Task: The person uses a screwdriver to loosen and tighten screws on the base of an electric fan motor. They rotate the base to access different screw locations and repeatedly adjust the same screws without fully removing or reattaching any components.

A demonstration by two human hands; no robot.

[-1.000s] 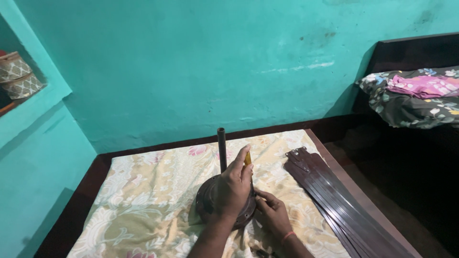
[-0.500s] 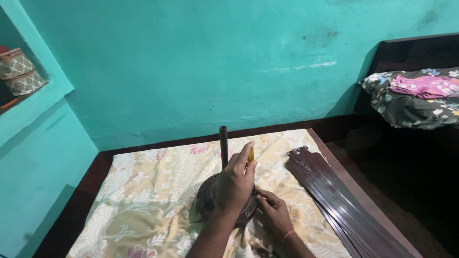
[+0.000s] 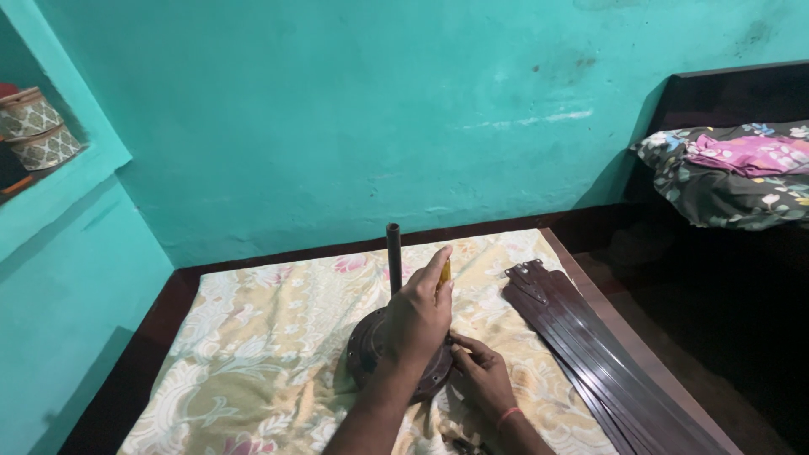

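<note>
A soft flowery sheet (image 3: 253,337) has open room on the left. In the middle, the left hand (image 3: 419,316) grips a yellow tool (image 3: 444,271) over the round dark fan motor (image 3: 396,358). The right hand (image 3: 482,375) presses its near edge. Long flat blades (image 3: 590,345) lie right.

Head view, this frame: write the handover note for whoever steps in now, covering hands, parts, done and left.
Left hand: on top of the round dark fan motor, gripping a yellow-handled tool upright.
Right hand: fingers at the motor's right edge; whether it holds anything cannot be seen.
Motor sits on the floral cloth, its dark rod standing upright.
Stack of brown fan blades lies to the right, detached.
Done: not visible. Left: blades are not on the motor.
</note>
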